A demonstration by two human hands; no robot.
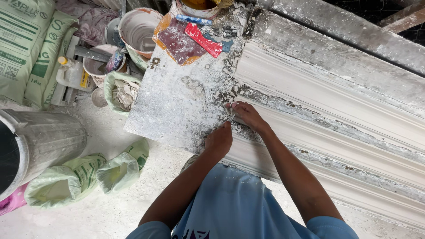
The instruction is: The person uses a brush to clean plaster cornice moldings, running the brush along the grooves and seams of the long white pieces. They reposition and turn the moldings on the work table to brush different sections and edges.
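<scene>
The person is trimming the end of a long white plaster moulding (336, 119) lying on the crusted worktop (177, 106); the right hand (248, 114) pinches a small metal tool (231, 117) at the moulding's ragged edge; the left hand (218, 140) is curled shut beside it, steadying; the next stroke probably wants light pressure; green-and-white sacks (31, 48) lean far left, green bags (88, 175) slump on the floor.
</scene>
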